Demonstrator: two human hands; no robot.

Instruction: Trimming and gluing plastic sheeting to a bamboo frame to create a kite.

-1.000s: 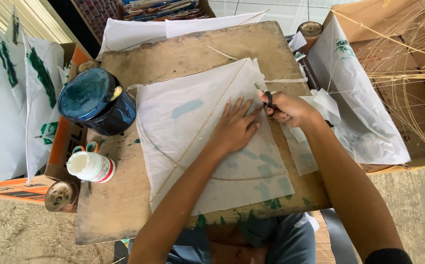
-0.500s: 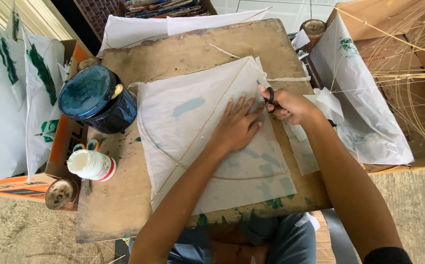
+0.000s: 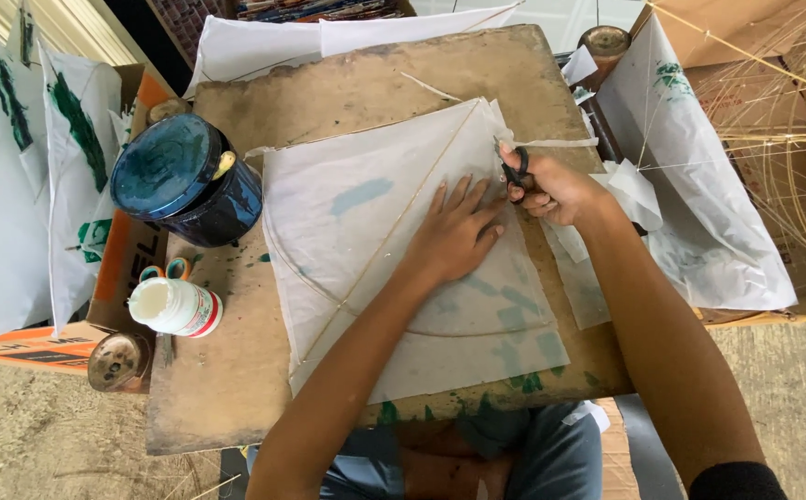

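Right hand (image 3: pixel 556 190), fingers gripping scissors (image 3: pixel 516 169), has apparently crept farther along the paper (image 3: pixel 403 250); left hand (image 3: pixel 454 231) stays spread.

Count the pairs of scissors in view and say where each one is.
2. One black-handled pair of scissors is in the right hand, at the edge of the white paper kite. One orange-and-teal-handled pair lies beside the white bottle. Others may be hidden.

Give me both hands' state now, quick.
Left hand: open, flat on the paper.
Right hand: closed on black scissors at the paper's edge.
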